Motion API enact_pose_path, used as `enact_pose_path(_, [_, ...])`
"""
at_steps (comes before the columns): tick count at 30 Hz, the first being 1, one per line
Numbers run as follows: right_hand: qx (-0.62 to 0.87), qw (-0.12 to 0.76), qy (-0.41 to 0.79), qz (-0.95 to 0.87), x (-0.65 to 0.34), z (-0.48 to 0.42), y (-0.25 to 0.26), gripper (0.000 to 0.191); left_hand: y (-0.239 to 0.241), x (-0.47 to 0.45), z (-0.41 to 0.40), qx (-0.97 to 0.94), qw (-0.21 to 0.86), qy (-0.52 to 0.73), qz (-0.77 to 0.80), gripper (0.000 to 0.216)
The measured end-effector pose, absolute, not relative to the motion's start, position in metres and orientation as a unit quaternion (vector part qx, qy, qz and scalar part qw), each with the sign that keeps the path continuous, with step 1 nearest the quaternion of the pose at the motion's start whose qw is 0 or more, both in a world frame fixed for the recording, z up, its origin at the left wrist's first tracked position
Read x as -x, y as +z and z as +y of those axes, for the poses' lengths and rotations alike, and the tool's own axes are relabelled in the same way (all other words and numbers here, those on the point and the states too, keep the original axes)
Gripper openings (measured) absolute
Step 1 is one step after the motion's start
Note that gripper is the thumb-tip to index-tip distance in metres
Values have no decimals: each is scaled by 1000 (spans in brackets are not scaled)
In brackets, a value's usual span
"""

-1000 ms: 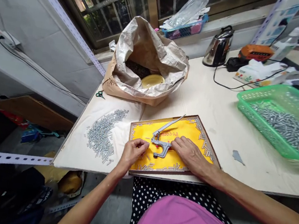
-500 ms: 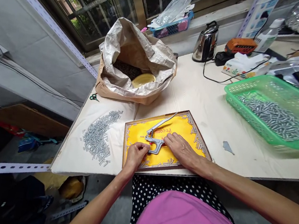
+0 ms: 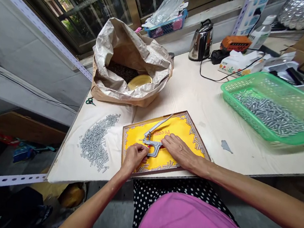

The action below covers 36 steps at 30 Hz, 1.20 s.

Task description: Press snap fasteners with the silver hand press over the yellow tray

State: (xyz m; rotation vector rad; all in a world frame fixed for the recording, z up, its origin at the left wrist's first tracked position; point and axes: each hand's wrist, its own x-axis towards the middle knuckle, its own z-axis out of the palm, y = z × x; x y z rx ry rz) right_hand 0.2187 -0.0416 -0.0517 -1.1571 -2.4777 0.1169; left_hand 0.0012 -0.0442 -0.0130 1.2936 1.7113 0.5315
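A grey metal hand press (image 3: 154, 148) with a long raised lever and a small spring lies over the yellow mat (image 3: 173, 152) in a shallow brown-edged tray (image 3: 198, 135). My left hand (image 3: 134, 158) is closed in a pinch at the lower left jaw of the press; whatever sits between its fingertips is too small to make out. From the right, my right hand (image 3: 179, 151) has its fingers closed over the end of the press frame. Small silvery metal pins lie along the tray's edges. Left of the tray, a heap of similar pins (image 3: 95, 142) is spread on the pale tabletop.
Behind the tray stands a large open paper sack (image 3: 127, 97) with dark small pieces and a yellow lid-like dish (image 3: 141, 80) inside. A green basket (image 3: 272, 135) of metal pins is at right. Scissors (image 3: 90, 101), a kettle (image 3: 201, 42) and a grey scrap (image 3: 226, 146) also lie about.
The view has shifted slightly, so the whole scene sits a little further left. Both hands keep their places at the press, with only slight finger movement in the left.
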Motion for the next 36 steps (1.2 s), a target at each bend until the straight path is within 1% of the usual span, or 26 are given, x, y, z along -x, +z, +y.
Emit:
enact_pose_path(7, [409,215,-18,-887,-217,-45,-50,15,-23,0,-56,-512,449,293,671,29])
enact_pose_path(15, [393,209,-48,-894,-217,-45,-46,19,-25,-1,-55,-474,484,290,676,45])
enact_pose_path(19, [400,215,-39,-890,-218,-45,-45,18,-21,1,-54,-427,530,294,671,49])
enact_pose_path(22, [402,222,-28,-888,-218,-46,-46,17,-18,2,-51,-424,544,274,670,47])
enact_pose_path(26, [405,217,9,-888,-218,-46,-48,17,-12,0,-47,-435,545,231,679,38])
enact_pose_path(32, [416,178,36,-891,-218,-41,-47,13,-7,-5,-41,-413,546,172,708,22])
enact_pose_path(36, [427,141,77,-890,-221,-36,-46,10,-8,-3,-39,-397,562,141,711,17])
